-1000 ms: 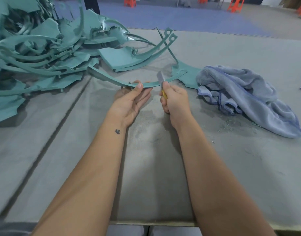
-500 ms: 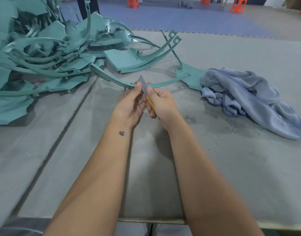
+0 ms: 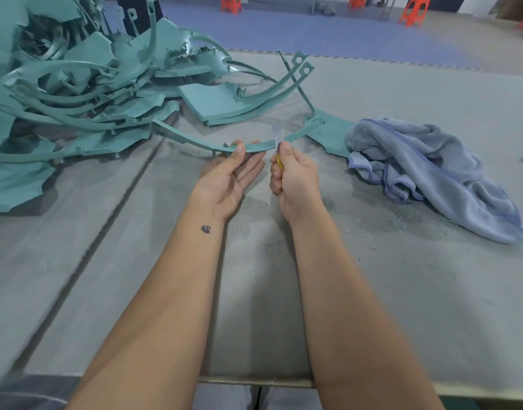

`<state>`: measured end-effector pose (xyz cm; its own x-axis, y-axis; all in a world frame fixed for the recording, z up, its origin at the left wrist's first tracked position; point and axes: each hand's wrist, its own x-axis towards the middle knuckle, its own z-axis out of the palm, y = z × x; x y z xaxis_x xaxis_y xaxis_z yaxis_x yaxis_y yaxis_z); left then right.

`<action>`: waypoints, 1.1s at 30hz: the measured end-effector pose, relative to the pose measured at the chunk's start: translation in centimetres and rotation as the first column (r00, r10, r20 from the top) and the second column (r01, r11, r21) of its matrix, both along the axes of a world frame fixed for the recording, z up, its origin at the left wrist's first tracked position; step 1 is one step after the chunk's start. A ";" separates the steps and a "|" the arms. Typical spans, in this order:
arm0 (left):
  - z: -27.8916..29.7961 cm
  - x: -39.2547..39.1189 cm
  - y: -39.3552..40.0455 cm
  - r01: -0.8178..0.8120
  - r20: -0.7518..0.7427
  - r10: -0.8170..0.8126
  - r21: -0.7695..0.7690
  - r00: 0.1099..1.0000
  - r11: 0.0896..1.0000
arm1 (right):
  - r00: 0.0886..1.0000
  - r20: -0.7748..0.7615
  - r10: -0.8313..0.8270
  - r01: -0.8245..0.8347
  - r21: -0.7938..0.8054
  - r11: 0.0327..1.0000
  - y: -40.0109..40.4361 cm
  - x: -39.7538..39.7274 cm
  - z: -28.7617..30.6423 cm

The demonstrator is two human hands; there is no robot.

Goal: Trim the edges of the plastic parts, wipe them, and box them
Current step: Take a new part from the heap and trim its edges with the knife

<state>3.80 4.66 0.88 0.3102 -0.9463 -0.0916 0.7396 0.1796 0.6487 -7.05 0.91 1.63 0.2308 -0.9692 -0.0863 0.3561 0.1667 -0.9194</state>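
A long curved teal plastic strip point(image 3: 195, 141) arcs across the middle of the table. My left hand point(image 3: 229, 176) holds it from below, palm up, thumb pressing on its top edge. My right hand point(image 3: 295, 176) grips a small knife point(image 3: 276, 137) with a yellow handle; its grey blade stands upright against the strip's edge, just right of my left thumb. The strip's far right end runs into a flat teal piece point(image 3: 328, 130) beside the cloth.
A big heap of teal plastic parts point(image 3: 77, 93) and offcuts fills the left and back of the grey table point(image 3: 402, 291). A crumpled blue-grey cloth point(image 3: 431, 173) lies at the right. Fine shavings lie on the table near it. Orange stools stand on the floor beyond.
The knife blade has slid back to the right along the strip's edge, away from my left thumb. My left hand keeps its hold on the strip.
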 end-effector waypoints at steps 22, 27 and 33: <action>1.3 0.9 0.7 -0.125 0.118 0.104 0.188 0.988 0.974 | 0.879 0.051 -0.474 0.477 -0.105 0.873 -1.2 -3.5 1.1; 1.3 0.9 1.0 0.010 0.313 -0.071 0.194 0.947 0.981 | 0.933 -0.107 -0.342 0.308 -0.248 0.918 -0.5 -2.4 1.2; 1.3 0.3 1.3 -0.027 0.497 -0.043 0.133 0.867 0.991 | 0.915 -0.163 -0.370 0.321 -0.264 0.910 -0.4 -1.9 1.2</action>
<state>4.05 5.94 2.14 0.3402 -0.9390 -0.0502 0.3133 0.0628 0.9476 -8.96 0.47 2.82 -0.1207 -0.9832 0.1366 0.1532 -0.1545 -0.9760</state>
